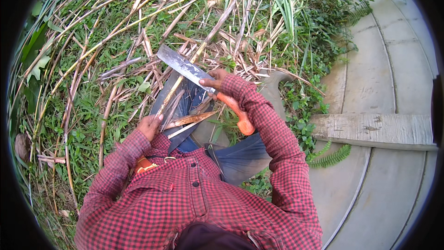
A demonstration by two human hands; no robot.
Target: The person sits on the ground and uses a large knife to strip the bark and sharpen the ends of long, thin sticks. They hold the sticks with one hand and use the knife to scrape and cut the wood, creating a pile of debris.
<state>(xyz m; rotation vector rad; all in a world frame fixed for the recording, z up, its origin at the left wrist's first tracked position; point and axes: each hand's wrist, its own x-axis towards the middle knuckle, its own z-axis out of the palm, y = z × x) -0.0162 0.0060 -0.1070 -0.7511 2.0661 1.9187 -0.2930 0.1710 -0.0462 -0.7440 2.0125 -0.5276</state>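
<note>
My right hand (pixel 214 80) is closed round the base of a machete, where the blade meets the handle. The broad, worn blade (pixel 178 62) points up and left, and its orange handle (pixel 235 111) runs back under my right forearm. A thin, pale cane stalk (pixel 170 96) slants up from my left hand (pixel 150 126), whose fingers are closed on its lower end. The blade crosses this stalk above my legs. Split strips of stalk (pixel 187 120) lie across my lap, beside my left hand.
Cut stalks and dry husks (pixel 249 48) litter the grass ahead. Long canes (pixel 99 46) arch over the left side. To the right lies a grey slab surface (pixel 365 74) with a raised weathered beam (pixel 372 128), bordered by vines and a fern (pixel 330 157).
</note>
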